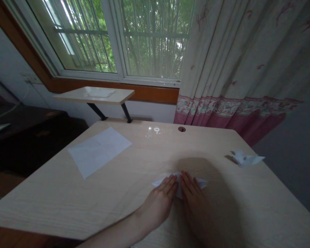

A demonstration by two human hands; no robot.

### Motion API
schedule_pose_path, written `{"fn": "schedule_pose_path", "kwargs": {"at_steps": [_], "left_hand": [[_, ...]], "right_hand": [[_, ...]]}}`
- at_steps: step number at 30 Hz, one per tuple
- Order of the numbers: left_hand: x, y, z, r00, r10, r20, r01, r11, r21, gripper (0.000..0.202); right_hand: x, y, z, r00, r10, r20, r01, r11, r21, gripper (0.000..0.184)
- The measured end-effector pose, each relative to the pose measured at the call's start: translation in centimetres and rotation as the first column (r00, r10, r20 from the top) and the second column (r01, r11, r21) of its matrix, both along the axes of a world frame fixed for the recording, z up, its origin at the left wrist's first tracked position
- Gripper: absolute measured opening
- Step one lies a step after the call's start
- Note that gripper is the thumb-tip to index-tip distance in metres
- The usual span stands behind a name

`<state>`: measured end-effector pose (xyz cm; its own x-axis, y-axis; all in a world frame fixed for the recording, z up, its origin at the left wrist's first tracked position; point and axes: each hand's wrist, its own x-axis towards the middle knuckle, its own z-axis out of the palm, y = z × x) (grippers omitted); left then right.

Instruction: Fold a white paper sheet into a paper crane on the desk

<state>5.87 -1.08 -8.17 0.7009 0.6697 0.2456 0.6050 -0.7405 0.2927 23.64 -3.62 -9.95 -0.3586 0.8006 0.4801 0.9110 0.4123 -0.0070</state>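
The folded paper [179,190] lies on the surface [67,199] beneath the left hand [166,191] and the right hand [191,193], which press down on it side by side, fingers extended and grasping nothing. Near the surface's right edge sits a crumpled-looking piece [247,159], while a flat sheet [100,151] lies to the left. Beyond, a small shelf [124,95] stands on dark legs before the window [155,48], with a curtain [232,62] to its right.

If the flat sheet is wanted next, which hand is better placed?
Probably the left hand: it is nearer the flat sheet, while the right hand sits farther off. Both hands rest on the folded paper.
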Motion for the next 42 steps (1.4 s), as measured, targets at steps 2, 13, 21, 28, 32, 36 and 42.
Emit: {"fn": "schedule_pose_path", "kwargs": {"at_steps": [2,13,21,28,32,36,42], "left_hand": [[0.2,-0.2,-0.2,0.998,0.054,0.028,-0.054,0.999,-0.005,0.056],[1.4,-0.2,-1.6,0.983,0.179,-0.045,-0.169,0.970,0.172,0.040],[0.7,-0.2,-1.0,0.977,0.170,-0.127,-0.149,0.976,0.157,0.044],[0.4,-0.5,-0.1,0.969,0.181,-0.168,-0.159,0.977,0.141,0.052],[0.3,-0.5,0.2,0.965,0.180,-0.190,-0.165,0.982,0.094,0.058],[-0.2,0.0,0.5,0.980,0.120,-0.158,-0.111,0.992,0.065,0.055],[-1.5,0.7,1.7,0.993,-0.049,-0.108,0.054,0.997,0.046,0.045]], "right_hand": [[0.2,-0.2,-1.0,1.000,-0.013,0.000,0.013,0.999,-0.044,0.058],[0.2,-0.7,-0.5,0.988,-0.044,0.146,0.074,0.976,-0.205,0.059],[0.7,-0.7,0.1,0.994,-0.066,0.092,0.089,0.960,-0.265,0.056],[1.5,-0.6,1.5,0.992,-0.122,0.018,0.119,0.914,-0.388,0.048],[1.8,-0.6,1.6,0.989,-0.142,0.029,0.141,0.902,-0.409,0.049],[2.2,-0.6,1.2,0.987,-0.160,0.010,0.151,0.909,-0.388,0.053],[2.1,-0.5,0.9,0.987,-0.155,0.045,0.160,0.914,-0.374,0.053]]}}
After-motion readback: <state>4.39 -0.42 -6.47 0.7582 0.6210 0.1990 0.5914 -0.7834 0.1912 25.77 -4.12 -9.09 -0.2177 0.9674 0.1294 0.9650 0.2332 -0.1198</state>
